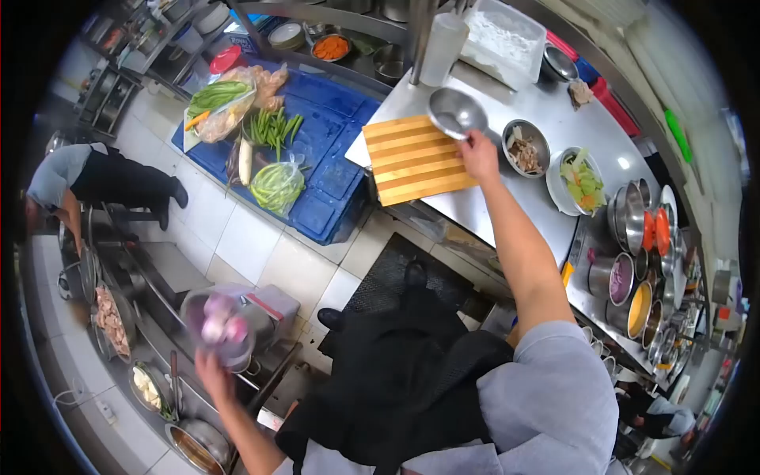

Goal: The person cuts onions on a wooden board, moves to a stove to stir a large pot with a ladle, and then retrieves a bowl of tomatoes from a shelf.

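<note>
My right hand (480, 158) grips the rim of a metal bowl (457, 113) over the far corner of a striped wooden cutting board (416, 158). The bowl's inside looks bare. On the other side, my left hand (212, 376) is closed at the edge of a bowl (192, 313) holding several red onions (224, 326). Motion smears both that bowl and the fingers on it. Right of the board stand a metal bowl of sliced pieces (524, 149) and a white bowl of cut vegetables (584, 180).
Green vegetables (273, 131) and bagged produce (277, 188) lie on a blue chest (332, 142). A white tub of powder (503, 39) stands at the counter's back. Pots (621, 277) crowd the right. Another person (95, 178) bends at the left, near a pan of meat (112, 321).
</note>
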Demonstrator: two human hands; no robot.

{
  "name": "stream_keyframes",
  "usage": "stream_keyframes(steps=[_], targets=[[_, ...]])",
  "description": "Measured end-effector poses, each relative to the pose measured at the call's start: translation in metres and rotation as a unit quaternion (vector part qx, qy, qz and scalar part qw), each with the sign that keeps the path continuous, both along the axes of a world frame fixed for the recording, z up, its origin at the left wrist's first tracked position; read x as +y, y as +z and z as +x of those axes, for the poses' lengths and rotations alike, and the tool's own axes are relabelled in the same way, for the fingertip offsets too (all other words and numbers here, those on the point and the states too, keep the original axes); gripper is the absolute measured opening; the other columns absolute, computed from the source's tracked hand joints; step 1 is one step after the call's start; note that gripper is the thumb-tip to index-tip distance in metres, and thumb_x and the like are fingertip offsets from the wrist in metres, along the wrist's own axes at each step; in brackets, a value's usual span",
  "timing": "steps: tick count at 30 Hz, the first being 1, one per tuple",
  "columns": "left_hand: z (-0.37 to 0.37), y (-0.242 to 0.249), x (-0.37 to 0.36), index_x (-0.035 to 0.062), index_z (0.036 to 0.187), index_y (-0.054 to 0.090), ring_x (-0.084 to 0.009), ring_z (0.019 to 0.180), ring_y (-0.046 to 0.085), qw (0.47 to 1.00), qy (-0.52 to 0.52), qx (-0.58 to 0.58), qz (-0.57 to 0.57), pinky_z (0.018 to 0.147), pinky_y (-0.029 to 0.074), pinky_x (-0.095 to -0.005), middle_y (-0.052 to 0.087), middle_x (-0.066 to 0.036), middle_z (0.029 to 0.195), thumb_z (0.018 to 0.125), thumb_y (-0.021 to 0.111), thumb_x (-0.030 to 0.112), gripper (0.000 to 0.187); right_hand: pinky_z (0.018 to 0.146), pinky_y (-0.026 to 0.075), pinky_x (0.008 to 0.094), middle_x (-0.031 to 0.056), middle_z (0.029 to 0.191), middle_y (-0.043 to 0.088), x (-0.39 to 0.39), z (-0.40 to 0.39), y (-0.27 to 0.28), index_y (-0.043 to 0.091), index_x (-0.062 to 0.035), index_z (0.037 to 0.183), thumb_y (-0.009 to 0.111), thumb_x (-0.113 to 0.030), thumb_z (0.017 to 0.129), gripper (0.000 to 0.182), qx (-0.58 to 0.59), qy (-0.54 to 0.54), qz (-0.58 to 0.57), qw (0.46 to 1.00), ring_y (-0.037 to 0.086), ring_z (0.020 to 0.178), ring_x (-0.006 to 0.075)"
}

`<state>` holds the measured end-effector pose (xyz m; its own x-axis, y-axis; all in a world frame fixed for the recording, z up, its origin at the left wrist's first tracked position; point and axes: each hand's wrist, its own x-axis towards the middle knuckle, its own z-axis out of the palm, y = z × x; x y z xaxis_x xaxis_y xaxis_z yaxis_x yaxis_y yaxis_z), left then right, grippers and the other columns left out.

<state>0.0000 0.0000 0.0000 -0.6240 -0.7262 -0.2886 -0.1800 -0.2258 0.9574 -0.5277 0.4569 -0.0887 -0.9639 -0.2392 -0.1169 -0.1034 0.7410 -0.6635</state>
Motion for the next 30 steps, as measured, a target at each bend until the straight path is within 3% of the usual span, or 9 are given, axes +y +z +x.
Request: stream_keyframes(steps=[2,3,9,11,13,23,25,26,30], targets=[[-0.037,0.048,0.011,0.0028,0.125,0.058,-0.0198,0.091,0.066,0.996,-0.006,-0.09,-0.019,0.072,0.053,-0.031,0.067,-0.01,0.108,0.09,0.058,0.006,0.035,0.085,0.052,0.0483,0.0222,0.108,0.069,-0.029,0.003,-0.016,0.043,-0.0102,0.144,0.064,-0.023,0.089,0.06,0.024,-0.045,-0.039,0.998,0.067,0.095,0.0399],[-0.142,-0.029,0.099,0.0039,0.122,0.06,-0.0155,0.084,0.065,0.993,-0.063,-0.079,-0.054,0.063,0.051,-0.0264,0.068,-0.008,0.103,0.09,0.058,0.007,0.032,0.085,0.052,0.0483,0.0222,0.108,0.069,0.063,-0.062,0.007,0.043,-0.0102,0.144,0.064,-0.023,0.089,0.06,0.065,-0.052,-0.009,0.997,0.067,0.095,0.0399],[-0.388,-0.04,0.235,-0.002,0.109,0.059,-0.0135,0.056,0.06,0.97,-0.235,-0.041,0.055,0.047,0.049,-0.0264,0.066,-0.011,0.084,0.088,0.056,0.002,0.022,0.084,0.054,0.0453,0.0215,0.122,0.063,0.162,0.118,0.083,0.047,-0.0103,0.14,0.062,-0.016,0.091,0.052,0.019,0.02,-0.053,0.998,0.065,0.104,0.0405],[-0.43,-0.038,0.263,-0.0033,0.109,0.057,-0.015,0.057,0.061,0.965,-0.255,-0.031,0.055,0.048,0.05,-0.0275,0.066,-0.011,0.084,0.088,0.056,0.001,0.022,0.084,0.053,0.038,0.0218,0.119,0.062,0.233,0.187,0.057,0.052,-0.0012,0.129,0.064,-0.004,0.087,0.044,0.01,-0.136,-0.082,0.987,0.064,0.102,0.0378],[-0.461,-0.062,0.272,0.0019,0.106,0.056,-0.0157,0.058,0.06,0.959,-0.272,-0.046,0.058,0.05,0.051,-0.0284,0.063,-0.009,0.081,0.091,0.058,0.004,0.015,0.083,0.049,0.0445,0.0198,0.104,0.059,0.285,0.229,0.069,0.052,-0.0011,0.114,0.069,-0.008,0.085,0.034,0.008,-0.19,0.101,0.977,0.06,0.095,0.0395],[-0.559,-0.071,0.291,0.0022,0.101,0.048,-0.0203,0.058,0.065,0.955,-0.284,-0.017,0.084,0.049,0.056,-0.0292,0.062,-0.014,0.085,0.095,0.065,0.011,0.02,0.089,0.049,0.0531,0.0292,0.115,0.057,0.312,0.242,0.013,0.038,-0.0114,0.13,0.076,-0.019,0.082,0.062,-0.055,-0.376,0.172,0.909,0.059,0.106,0.0513],[-0.566,-0.055,0.285,-0.0033,0.107,0.05,-0.027,0.071,0.069,0.932,-0.323,-0.101,-0.128,0.057,0.057,-0.0376,0.062,-0.019,0.089,0.087,0.072,0.014,0.035,0.088,0.048,0.053,0.0327,0.106,0.062,0.314,0.244,0.003,0.036,-0.0127,0.133,0.072,-0.014,0.083,0.061,-0.043,-0.382,0.131,0.914,0.061,0.103,0.0514],[-0.564,-0.051,0.284,-0.0016,0.116,0.051,-0.0345,0.101,0.066,0.828,-0.246,-0.078,-0.497,0.082,0.055,-0.0506,0.062,-0.022,0.108,0.082,0.076,0.02,0.047,0.086,0.048,0.0535,0.0341,0.099,0.065,0.309,0.254,0.007,0.035,-0.0119,0.134,0.065,-0.007,0.083,0.059,-0.05,-0.398,0.127,0.907,0.062,0.1,0.0522],[-0.579,-0.002,0.304,0.0081,0.129,0.053,-0.0362,0.121,0.056,0.627,-0.462,-0.052,-0.624,0.096,0.042,-0.0654,0.058,-0.017,0.127,0.086,0.065,0.023,0.047,0.089,0.048,0.0524,0.0329,0.107,0.063,0.284,0.336,0.011,0.037,-0.0089,0.131,0.059,-0.003,0.083,0.053,-0.042,-0.447,0.118,0.886,0.061,0.104,0.0526]])
